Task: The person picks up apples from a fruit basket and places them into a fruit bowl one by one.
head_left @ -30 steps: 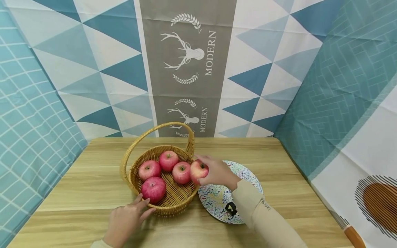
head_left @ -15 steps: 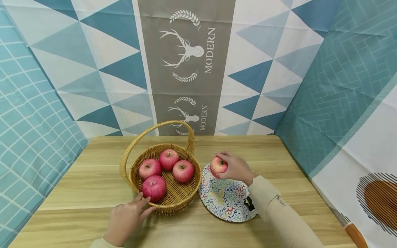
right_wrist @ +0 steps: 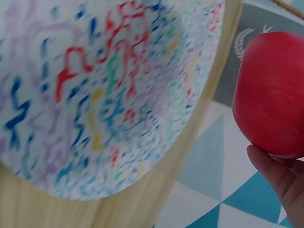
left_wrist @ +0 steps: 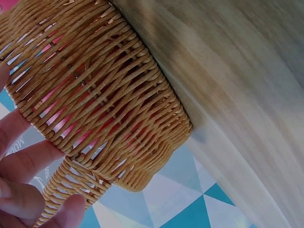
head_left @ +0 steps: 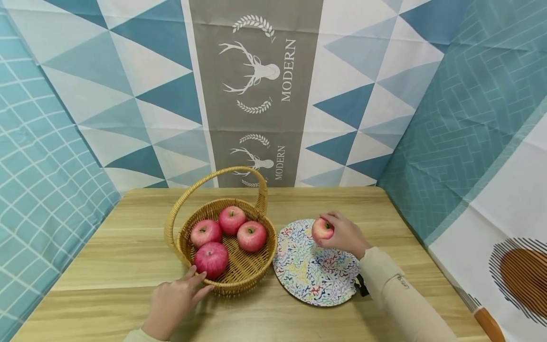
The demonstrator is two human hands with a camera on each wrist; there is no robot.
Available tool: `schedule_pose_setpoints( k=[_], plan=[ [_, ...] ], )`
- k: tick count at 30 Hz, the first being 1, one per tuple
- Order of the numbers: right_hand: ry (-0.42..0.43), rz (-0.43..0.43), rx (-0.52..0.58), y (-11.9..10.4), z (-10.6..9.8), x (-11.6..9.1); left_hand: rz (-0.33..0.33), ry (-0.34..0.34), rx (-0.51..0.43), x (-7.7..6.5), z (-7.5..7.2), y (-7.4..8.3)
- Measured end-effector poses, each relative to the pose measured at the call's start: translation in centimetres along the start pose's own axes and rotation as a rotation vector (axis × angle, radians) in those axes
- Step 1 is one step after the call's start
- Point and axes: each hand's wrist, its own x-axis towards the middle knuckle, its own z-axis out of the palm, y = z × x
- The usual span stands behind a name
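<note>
My right hand (head_left: pixel 345 235) grips a red apple (head_left: pixel 322 230) and holds it above the far right part of a round, colourfully patterned board (head_left: pixel 299 273). Seen from the right wrist, the apple (right_wrist: pixel 273 95) shows at the right edge, thumb or finger below it, beside the board. My left hand (head_left: pixel 173 299) holds the near left rim of a wicker basket (head_left: pixel 243 285), fingertips over the edge. In the left wrist view, its fingers (left_wrist: pixel 33 159) lie along the rim of the woven wall (left_wrist: pixel 104 99). Several apples sit inside, a darker one (head_left: pixel 211 260) nearest that hand.
The basket's tall arched handle (head_left: pixel 201 183) rises over its far left side. A black tag (head_left: pixel 361 286) sticks out at the board's right edge, beneath the right sleeve (head_left: pixel 397 289). Patterned cloth walls (head_left: pixel 363 95) enclose the wooden table (head_left: pixel 107 266) at the back and sides.
My right hand has carried the apple from the basket's right rim rightward over the board, uncovering more of the board. The left hand and the basket have stayed in place.
</note>
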Motion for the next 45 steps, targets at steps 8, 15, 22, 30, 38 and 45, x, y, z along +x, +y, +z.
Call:
schedule_pose_setpoints(
  k=[8,15,22,30,38,45],
  plan=[
    [-0.042,0.066,-0.02,1.8,-0.5,-1.3,-0.031,-0.089,-0.018,-0.4,-0.2,0.1],
    [-0.021,0.092,-0.052,3.0,-0.6,-2.1,-0.023,-0.074,-0.024,-0.4,-0.2,0.0],
    [0.0,0.104,-0.035,4.1,-0.1,-2.8,0.005,-0.025,-0.013,-0.2,0.2,-0.1],
    [0.017,0.133,-0.025,4.9,0.6,-3.4,0.0,-0.006,-0.014,-0.2,0.1,-0.1],
    [0.039,0.166,0.039,4.5,0.6,-3.8,-0.006,-0.005,-0.02,-0.2,0.0,-0.2],
    [0.052,0.155,0.017,4.8,1.0,-4.2,0.0,-0.01,-0.002,-0.3,0.1,-0.1]
  ],
)
